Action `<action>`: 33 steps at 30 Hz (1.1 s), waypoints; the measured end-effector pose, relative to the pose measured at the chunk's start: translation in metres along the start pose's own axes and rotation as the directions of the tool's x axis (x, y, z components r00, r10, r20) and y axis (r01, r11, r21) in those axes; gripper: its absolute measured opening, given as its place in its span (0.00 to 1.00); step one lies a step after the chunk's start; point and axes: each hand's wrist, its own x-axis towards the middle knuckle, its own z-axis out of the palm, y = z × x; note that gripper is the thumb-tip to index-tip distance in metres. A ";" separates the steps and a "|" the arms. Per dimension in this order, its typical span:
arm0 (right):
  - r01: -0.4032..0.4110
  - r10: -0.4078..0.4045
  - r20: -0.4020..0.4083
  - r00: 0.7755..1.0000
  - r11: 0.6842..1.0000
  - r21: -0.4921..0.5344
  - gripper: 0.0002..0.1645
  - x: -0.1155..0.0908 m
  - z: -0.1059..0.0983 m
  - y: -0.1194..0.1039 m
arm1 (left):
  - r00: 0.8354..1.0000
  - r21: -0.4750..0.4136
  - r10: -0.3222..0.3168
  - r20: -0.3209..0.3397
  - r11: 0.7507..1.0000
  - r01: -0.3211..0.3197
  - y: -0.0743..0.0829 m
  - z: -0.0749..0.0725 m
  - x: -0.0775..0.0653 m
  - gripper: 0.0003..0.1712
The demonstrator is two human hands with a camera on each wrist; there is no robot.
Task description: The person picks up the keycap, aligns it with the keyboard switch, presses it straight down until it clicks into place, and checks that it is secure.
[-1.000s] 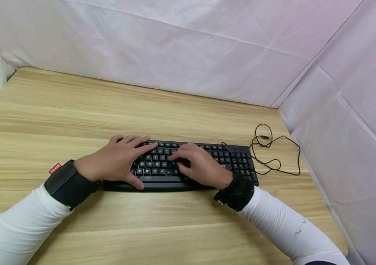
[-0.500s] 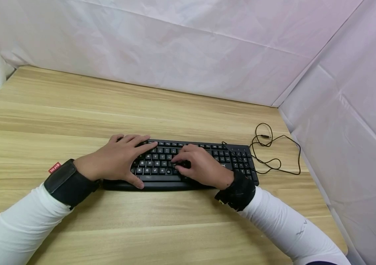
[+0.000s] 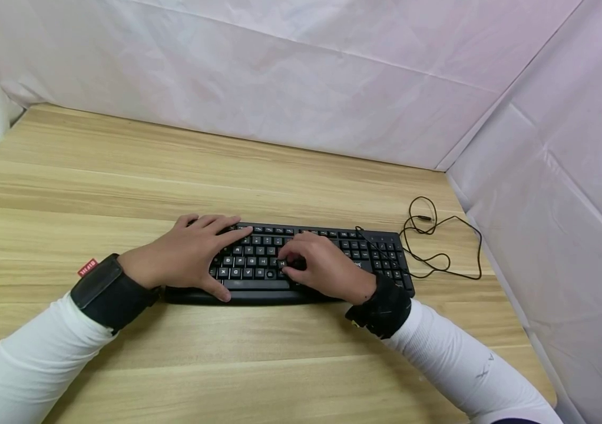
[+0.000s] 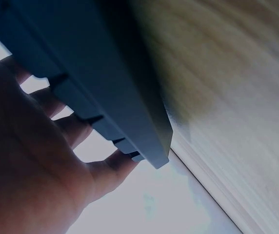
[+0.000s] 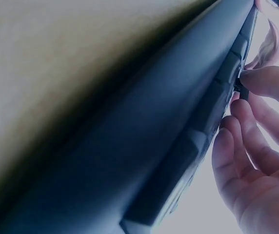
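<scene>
A black keyboard (image 3: 255, 285) with white-lettered keys lies on the wooden table in the head view. My left hand (image 3: 187, 256) rests spread over its left end, thumb on the front edge and fingers across the keys. With thumb and index finger, my right hand (image 3: 330, 268) pinches a small black keycap (image 3: 282, 264) marked with what looks like an N, close over the letter keys. Just left of it, a bare key socket (image 3: 270, 275) shows in the bottom letter row. The right wrist view shows the keycap (image 5: 244, 92) edge-on between thumb and fingertips, by the keys.
A thin black cable (image 3: 445, 270) loops on the table right of the keyboard, and part of it crosses the number pad. White cloth walls (image 3: 301, 76) stand behind and to the right of the wooden table (image 3: 258, 365).
My right hand has drawn slightly to the right over the keys, and the keycap's lettered top now shows between its fingers. My left hand has stayed in place.
</scene>
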 end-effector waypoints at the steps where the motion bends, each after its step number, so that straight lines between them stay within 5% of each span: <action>1: 0.006 -0.006 -0.006 1.000 1.000 -0.005 0.10 0.000 0.000 0.000 | 1.000 -0.001 0.000 0.000 1.000 0.000 0.000 0.000 0.000 0.69; 33: 0.070 -0.070 -0.018 0.997 0.998 -0.002 0.11 0.005 0.010 -0.011 | 1.000 0.003 0.000 0.000 1.000 0.000 0.001 0.000 0.001 0.68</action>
